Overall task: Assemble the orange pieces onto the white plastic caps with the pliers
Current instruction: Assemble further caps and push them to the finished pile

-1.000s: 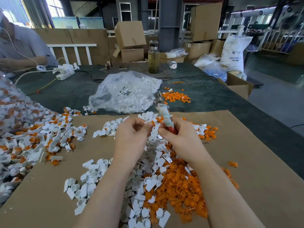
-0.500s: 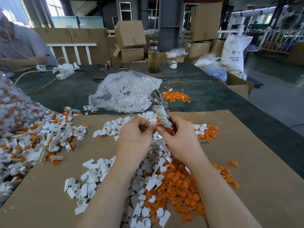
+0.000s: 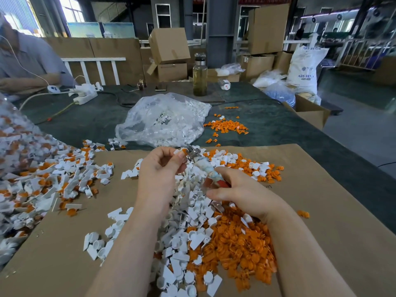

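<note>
Nearest the camera, on a brown cardboard sheet (image 3: 334, 243) spread over the counter (image 3: 278, 125): one mixed heap, white plastic caps (image 3: 184, 236) toward the left and orange pieces (image 3: 242, 249) toward the right, far too many of each to count. Rising out of that heap, two bare forearms. Right hand (image 3: 242, 196) curled round the red grip of one pair of pliers (image 3: 203, 168), handles wrapped in pale tape, metal nose tilted up and to the left. Left hand (image 3: 162, 168) raised just beside that nose, fingers curled in, thumb and forefinger pinching something small and white against the nose; too small to tell whether a cap alone or a cap with an orange piece.

Left of the sheet, a second spread of white-and-orange parts (image 3: 53, 181), partly running under a clear bag (image 3: 19, 144) of the same at the frame edge. Right of the pliers, a smaller scatter of both colours.

Beyond the sheet, on the dark green cover, one clear plastic bag of white caps (image 3: 162, 123), lying directly behind the raised hands, and one small patch of loose orange pieces (image 3: 227, 127). Farther back, one bottle of yellowish liquid (image 3: 200, 76), one white power strip (image 3: 84, 95), stacked cardboard boxes (image 3: 169, 52), one white resin sack (image 3: 304, 69). At far left, a seated person's sleeve (image 3: 32, 61).
</note>
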`<state>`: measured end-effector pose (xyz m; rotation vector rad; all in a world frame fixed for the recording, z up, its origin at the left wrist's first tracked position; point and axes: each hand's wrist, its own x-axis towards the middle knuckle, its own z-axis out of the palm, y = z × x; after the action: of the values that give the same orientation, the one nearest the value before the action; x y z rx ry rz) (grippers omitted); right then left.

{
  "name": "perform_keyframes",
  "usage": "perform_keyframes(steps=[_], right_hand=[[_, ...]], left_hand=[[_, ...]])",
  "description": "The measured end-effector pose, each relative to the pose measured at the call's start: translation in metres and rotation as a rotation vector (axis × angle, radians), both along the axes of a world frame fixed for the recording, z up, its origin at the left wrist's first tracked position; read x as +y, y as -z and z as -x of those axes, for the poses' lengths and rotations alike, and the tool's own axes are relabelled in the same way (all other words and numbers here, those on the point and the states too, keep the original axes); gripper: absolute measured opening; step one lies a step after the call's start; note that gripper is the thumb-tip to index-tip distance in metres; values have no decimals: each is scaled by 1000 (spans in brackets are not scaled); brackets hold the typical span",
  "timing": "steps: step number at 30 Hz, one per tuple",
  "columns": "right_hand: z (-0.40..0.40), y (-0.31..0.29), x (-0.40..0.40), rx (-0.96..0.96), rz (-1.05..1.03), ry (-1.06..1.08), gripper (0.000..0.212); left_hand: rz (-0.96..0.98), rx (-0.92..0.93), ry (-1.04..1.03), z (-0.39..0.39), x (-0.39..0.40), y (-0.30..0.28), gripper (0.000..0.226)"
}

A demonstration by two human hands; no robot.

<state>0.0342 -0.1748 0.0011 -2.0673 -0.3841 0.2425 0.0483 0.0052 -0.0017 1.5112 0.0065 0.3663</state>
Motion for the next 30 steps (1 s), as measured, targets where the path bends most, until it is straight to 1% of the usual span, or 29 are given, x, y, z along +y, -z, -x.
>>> perform_keyframes(steps=[2,6,7,11,14,17,20,22,23,24,25,27,30], right_hand=[[0,1,0,12,-12,-3,23],[-1,2,1,-12,-2,-25,9],[-1,3,2,-5,-15,-31,9],[0,3,6,4,-24,-25,17],[-1,4,6,0,-29,-12,18],[-2,4,7,-20,3,12,25],[-2,4,8,-39,66,18,24],[-1,5,9,-74,108,30,18],[-1,6,9,-109,137,39,11],[-1,6,10,-143,162,54,4],[-2,7,9,-174,177,77,2],[-4,8,7,-223,193,146,4],[-8,10,3,-264,214,286,8]], left_hand=[[6,-4,15,0,2,0,11],[-13,-16,35,1,3,-1,10],[-5,-16,34,1,3,-2,9],[35,5,27,1,3,-3,10],[42,18,28,2,2,-3,12],[51,31,29,1,3,-3,13],[93,100,39,0,5,-3,12],[194,203,56,-1,6,-4,10],[263,254,56,-1,7,-4,7],[354,293,46,-2,10,-5,4],[450,328,20,-3,15,-7,3],[664,388,-76,-5,26,-7,10],[975,390,-240,-10,53,-1,18]])
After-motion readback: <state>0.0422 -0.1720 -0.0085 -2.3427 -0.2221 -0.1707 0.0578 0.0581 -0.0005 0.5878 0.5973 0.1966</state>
